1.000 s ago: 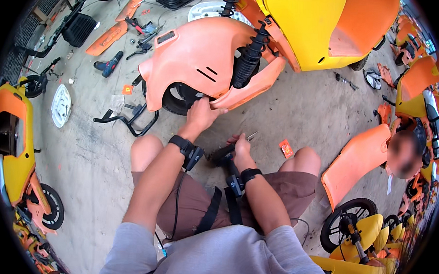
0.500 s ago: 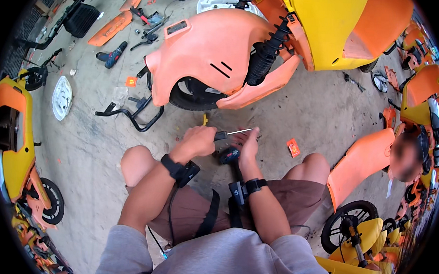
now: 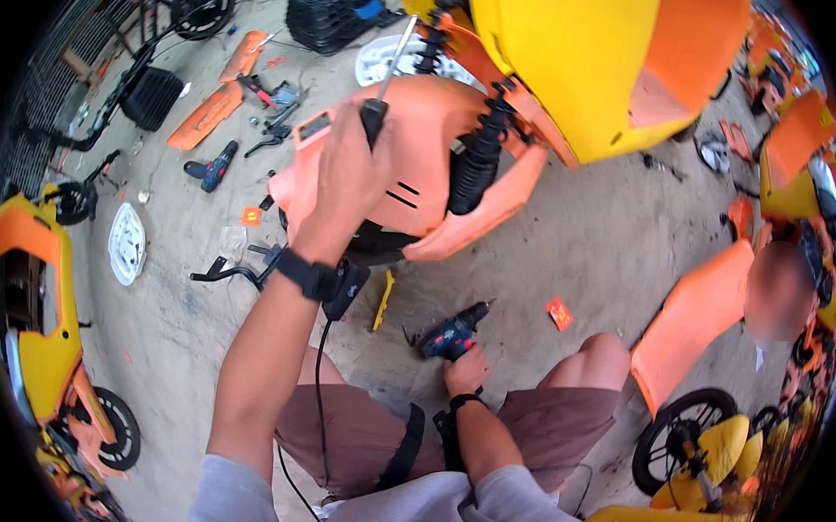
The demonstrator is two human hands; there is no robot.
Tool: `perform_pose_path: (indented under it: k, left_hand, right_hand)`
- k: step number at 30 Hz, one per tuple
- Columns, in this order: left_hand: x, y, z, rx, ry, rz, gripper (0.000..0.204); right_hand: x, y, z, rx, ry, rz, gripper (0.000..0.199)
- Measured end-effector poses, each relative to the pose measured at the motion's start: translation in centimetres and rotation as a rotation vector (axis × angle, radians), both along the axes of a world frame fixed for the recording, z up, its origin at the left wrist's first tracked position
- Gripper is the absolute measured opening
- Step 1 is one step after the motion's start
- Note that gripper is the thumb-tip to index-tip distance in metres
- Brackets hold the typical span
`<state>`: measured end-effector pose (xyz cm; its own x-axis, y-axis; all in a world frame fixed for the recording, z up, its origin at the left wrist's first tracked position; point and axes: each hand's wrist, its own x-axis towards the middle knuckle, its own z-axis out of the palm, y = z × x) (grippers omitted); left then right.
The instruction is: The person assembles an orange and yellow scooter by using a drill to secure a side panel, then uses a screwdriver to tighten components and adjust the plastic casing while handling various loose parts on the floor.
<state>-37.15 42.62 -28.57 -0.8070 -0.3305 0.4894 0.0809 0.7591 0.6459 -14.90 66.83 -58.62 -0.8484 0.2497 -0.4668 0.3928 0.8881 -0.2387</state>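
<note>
Left hand (image 3: 347, 179) is raised and closed tight around the dark handle of a screwdriver (image 3: 386, 78), whose bare metal shaft points up and away over the orange scooter body panel (image 3: 412, 181). Right hand (image 3: 467, 370) is low, just ahead of the knees, fingers wrapped about the grip of a dark blue cordless drill (image 3: 452, 334) that rests on or just above the concrete floor (image 3: 577, 259); contact with the floor cannot be confirmed. No open container shows its contents; a black ribbed plastic crate (image 3: 331, 15) sits at the top edge, interior not visible. The orange panel is smooth moulded plastic with curved edges and two short slots; a black ribbed shock absorber (image 3: 478, 156) lies across it, and a glossy yellow fairing (image 3: 575, 72) overlaps its far side. A slim yellow strip (image 3: 383, 300) lies on the floor between panel and drill, and a small red tag (image 3: 558, 313) lies to the right. The floor is rough grey concrete, with open room to the right of the drill. To the left lie a second drill (image 3: 213, 168), a white round disc (image 3: 127, 244) and a black tubular frame (image 3: 226, 273). An orange side panel (image 3: 695, 320) stands near the right knee.
</note>
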Motion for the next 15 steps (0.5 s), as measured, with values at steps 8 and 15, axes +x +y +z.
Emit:
perform_pose_path:
  k: [8, 15]
  left_hand:
    - [-1.6, -0.1, -2.7, -0.281, 0.067, 0.148, 0.037]
    - [-1.9, -0.3, -3.4, -0.368, 0.080, 0.180, 0.038]
  right_hand:
    - [-4.2, 1.8, 5.9, -0.349, -0.022, -0.226, 0.065]
    - [-9.1, 1.6, 11.6, -1.638, 0.165, -0.685, 0.034]
